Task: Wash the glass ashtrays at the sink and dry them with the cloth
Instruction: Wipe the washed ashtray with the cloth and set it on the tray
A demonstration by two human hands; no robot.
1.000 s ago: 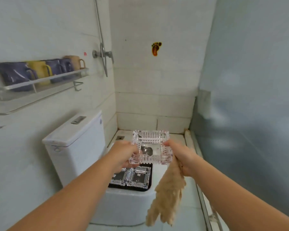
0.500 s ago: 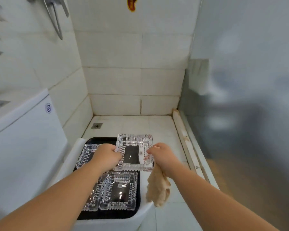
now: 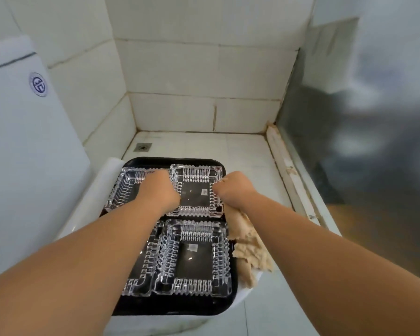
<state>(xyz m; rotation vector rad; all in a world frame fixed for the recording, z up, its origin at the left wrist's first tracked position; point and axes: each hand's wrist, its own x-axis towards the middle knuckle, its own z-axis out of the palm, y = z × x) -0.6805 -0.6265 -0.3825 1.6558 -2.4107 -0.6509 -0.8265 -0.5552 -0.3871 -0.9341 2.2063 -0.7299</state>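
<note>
Both hands set a glass ashtray [image 3: 196, 190] on the black tray [image 3: 224, 304] | left hand [image 3: 159, 194] and right hand [image 3: 233, 189] fingers clamped on its sides, right also pinching the cloth [image 3: 246, 243] | three ashtrays already there, apparently dried.

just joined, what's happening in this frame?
A person is setting a square clear glass ashtray into the far right spot of a black tray on the white toilet lid. The left hand and right hand grip its opposite sides; the right hand also holds a beige cloth. Three more ashtrays sit on the tray.
</note>
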